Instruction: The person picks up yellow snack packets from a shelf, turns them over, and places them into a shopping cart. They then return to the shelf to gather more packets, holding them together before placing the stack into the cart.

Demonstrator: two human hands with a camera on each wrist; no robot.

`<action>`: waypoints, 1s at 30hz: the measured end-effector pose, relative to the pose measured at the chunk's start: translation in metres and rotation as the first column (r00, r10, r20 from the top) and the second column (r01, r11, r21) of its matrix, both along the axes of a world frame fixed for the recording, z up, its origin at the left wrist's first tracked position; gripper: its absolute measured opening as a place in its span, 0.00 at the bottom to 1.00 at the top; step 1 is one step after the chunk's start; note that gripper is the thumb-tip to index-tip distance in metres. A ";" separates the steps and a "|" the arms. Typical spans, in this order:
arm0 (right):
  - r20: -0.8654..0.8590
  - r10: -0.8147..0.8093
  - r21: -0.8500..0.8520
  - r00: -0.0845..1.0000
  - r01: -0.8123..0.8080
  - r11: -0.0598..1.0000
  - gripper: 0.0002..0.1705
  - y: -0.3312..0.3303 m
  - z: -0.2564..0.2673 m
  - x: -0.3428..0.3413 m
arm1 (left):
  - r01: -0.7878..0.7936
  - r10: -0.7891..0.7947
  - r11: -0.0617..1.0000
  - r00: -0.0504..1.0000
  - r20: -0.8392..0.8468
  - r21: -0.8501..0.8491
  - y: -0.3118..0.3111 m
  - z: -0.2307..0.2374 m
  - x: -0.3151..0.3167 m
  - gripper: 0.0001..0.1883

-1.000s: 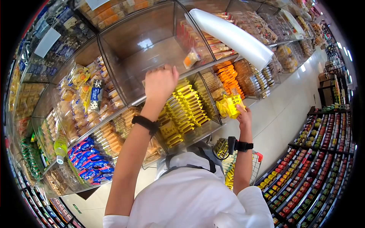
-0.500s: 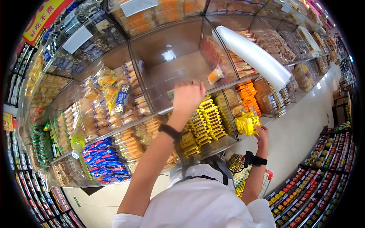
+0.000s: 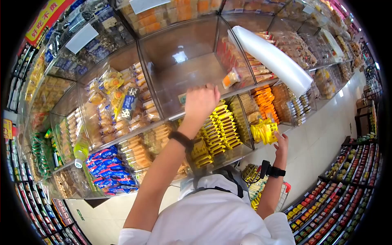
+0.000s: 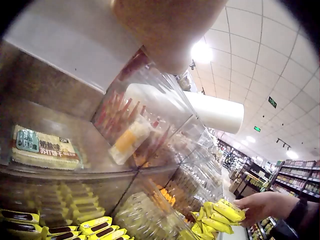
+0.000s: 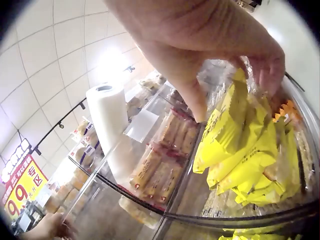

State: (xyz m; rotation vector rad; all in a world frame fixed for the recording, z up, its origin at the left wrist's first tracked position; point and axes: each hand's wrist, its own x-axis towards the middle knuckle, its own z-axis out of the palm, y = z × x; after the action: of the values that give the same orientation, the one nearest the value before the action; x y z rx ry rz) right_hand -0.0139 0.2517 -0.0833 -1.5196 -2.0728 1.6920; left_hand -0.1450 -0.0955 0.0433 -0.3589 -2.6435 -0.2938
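Several yellow packets (image 5: 235,155) bunch at the right hand (image 3: 281,145), thumb and fingers curled loosely about their upper ends, over the front of the lower bins (image 3: 228,156) and just beside a row of orange packets (image 3: 266,103). Whether the bunch also rests on the bin cannot be told. Each packet looks light, its crinkled film probably slippery; contents, if biscuit, may snap under a hard squeeze, so the crimped ends or a broad, gentle grasp should serve best (a narrow pinch could let the outer ones slide away). Characters on the film are too blurred to read. The left hand (image 3: 201,101) lies knuckles-up over the front edge of an upper bin (image 3: 179,65), fingers bent out of sight; what they hold, if anything, is hidden. Beside it, a flat cracker pack (image 4: 45,148) reads 苏打饼干, "soda crackers." A white plastic roll (image 3: 271,61) stretches beyond. Farther off, a red banner (image 3: 47,20) declares 好吃不贵, "tasty, not expensive," and a yellow-and-red sign (image 5: 22,190) shows two large 9s and 专区, "special zone."
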 end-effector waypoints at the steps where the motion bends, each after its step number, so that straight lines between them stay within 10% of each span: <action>1: -0.007 -0.026 0.055 1.000 0.026 0.998 0.46 0.000 -0.002 -0.002 | -0.004 0.004 1.000 1.000 0.019 -0.001 0.001 0.000 0.000 0.16; 3: 0.033 0.028 0.493 0.999 -0.040 0.869 0.42 0.000 -0.009 0.000 | 0.004 -0.004 1.000 1.000 0.023 -0.005 0.000 0.000 0.001 0.16; 6: -0.124 0.341 0.976 0.932 0.052 0.213 0.29 -0.059 0.049 -0.003 | 0.026 -0.025 1.000 0.999 0.032 -0.012 0.000 -0.003 -0.002 0.17; 8: -0.093 0.593 0.993 0.800 0.034 0.111 0.22 -0.090 0.060 -0.004 | 0.044 -0.043 0.999 0.998 0.043 -0.015 0.000 -0.004 -0.004 0.18; 11: -0.075 0.803 0.905 0.591 -0.298 0.304 0.16 -0.146 0.052 -0.012 | 0.041 -0.039 0.999 0.995 0.090 -0.027 0.000 -0.001 -0.003 0.19; 16: 0.347 0.936 0.590 -0.059 -0.762 -0.267 0.20 -0.214 -0.039 -0.015 | 0.020 -0.018 1.000 0.994 0.106 -0.015 0.000 -0.001 -0.004 0.19; 19: 0.243 0.967 0.744 -0.076 -0.625 -0.236 0.20 -0.245 -0.075 -0.015 | 0.010 -0.010 1.000 0.996 0.093 -0.004 0.001 -0.002 -0.004 0.18; 30: -0.250 0.963 0.030 -0.100 -0.995 -0.096 0.21 -0.250 -0.234 -0.008 | 0.005 -0.006 1.000 0.999 0.047 0.011 0.000 -0.005 -0.005 0.17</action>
State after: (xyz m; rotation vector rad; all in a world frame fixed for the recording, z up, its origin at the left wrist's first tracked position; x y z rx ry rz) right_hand -0.0215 0.0016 -0.3175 0.9001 -3.1673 2.0470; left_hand -0.1499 -0.0954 0.0379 -0.3598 -2.6862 -0.3223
